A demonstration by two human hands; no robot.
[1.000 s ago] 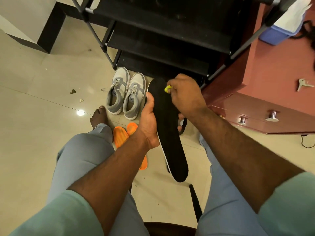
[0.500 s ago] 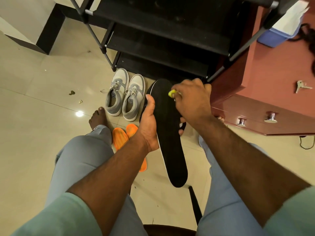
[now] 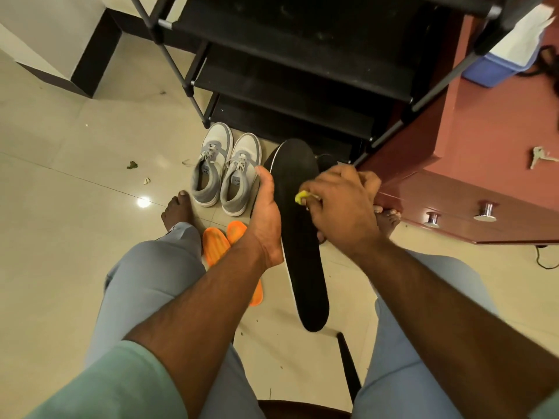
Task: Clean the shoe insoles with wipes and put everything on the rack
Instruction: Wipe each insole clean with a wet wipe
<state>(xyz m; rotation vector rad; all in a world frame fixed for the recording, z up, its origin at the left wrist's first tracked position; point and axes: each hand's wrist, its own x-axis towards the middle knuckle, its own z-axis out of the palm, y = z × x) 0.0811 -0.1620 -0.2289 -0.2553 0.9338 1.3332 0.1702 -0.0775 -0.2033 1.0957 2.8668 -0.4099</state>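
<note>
Seated person, knees apart, chair edge [image 3: 302, 409] at bottom of view. Black insole [image 3: 302, 237] held in the air between the knees, heel end toward the person, toe end pointing at the rack.

Left hand [image 3: 266, 219] grips the insole's left edge, thumb lying along the rim, other fingers hidden beneath. Right hand [image 3: 341, 207] is bunched, fingertips pinching a small yellow wad [image 3: 302, 197], probably the wipe, pressed on the insole's upper half.

Progress, judged: wiping of this insole in hand. Two orange insoles [image 3: 220, 243] lie on the floor [image 3: 60, 237] under the left forearm; whether they are cleaned cannot be told. Grey shoes [image 3: 225, 170] stand side by side on the floor just before the rack's lowest shelf. Rack [image 3: 287, 77] shelves visible hold nothing of the task, so all placing remains.

Room: open floor left of the shoes. Right is tight: the red-brown drawer unit [image 3: 484, 164] stands against the rack's right post, its corner just beside the right hand. Lower shelves overhung by those above.
</note>
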